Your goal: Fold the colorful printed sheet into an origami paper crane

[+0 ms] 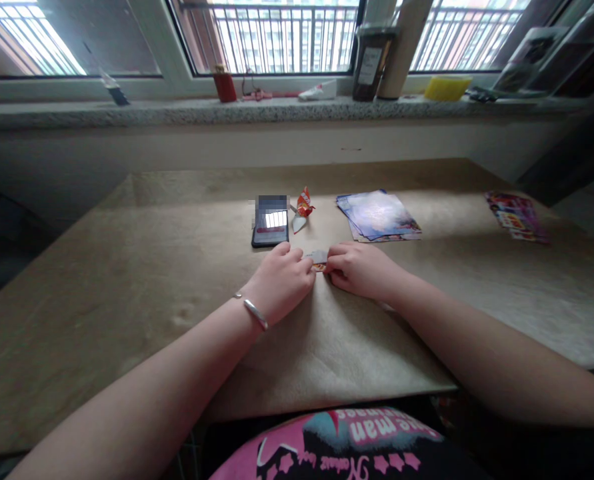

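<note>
My left hand [285,278] and my right hand [361,268] rest on the table close together, fingers curled. Between them is a small folded piece of paper [319,257], silvery grey with an orange printed edge. Each hand pinches one end of it, and the fingers cover both ends. Just beyond my left hand lies a dark phone [271,223] with a window reflected in its screen. An orange-red folded paper piece [305,203] with a pale pointed end is right of the phone.
A pile of pale purple printed sheets [379,215] lies beyond my right hand. Farther right is a stack of colourful printed cards [517,217]. On the windowsill [287,112] stand a red bottle [225,85], a dark container [371,63] and a yellow sponge-like block [447,88].
</note>
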Available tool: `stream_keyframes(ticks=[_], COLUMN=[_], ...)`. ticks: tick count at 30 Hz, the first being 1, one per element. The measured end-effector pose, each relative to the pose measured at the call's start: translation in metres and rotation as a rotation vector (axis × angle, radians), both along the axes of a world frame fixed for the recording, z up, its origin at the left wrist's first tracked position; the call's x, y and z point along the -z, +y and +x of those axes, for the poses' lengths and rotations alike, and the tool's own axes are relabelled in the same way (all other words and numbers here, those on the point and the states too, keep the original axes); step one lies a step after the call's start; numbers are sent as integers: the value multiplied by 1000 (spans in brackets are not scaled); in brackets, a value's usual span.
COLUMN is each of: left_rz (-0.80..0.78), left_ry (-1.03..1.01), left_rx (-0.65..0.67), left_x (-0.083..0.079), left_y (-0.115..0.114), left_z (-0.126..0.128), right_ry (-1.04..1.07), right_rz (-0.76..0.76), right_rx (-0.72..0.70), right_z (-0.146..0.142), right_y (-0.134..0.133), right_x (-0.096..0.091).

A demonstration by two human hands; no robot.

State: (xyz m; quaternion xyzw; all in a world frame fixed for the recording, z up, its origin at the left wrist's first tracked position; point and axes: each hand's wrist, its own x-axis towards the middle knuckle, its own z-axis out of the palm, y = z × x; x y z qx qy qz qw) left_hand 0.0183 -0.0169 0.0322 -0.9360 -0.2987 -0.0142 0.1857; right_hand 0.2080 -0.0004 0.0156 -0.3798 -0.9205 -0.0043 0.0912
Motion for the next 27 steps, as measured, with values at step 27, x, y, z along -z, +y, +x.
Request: stream_keyframes(ticks=[27], left_rz=[-268], left_ry=[-74], left_rx=[-146], left_x=[0], left_y=[18], left_z=[-23], right_ry=[53], right_rz=[-43], right_rx=[-15], right_z=[15], right_y=[5], right_x=[5])
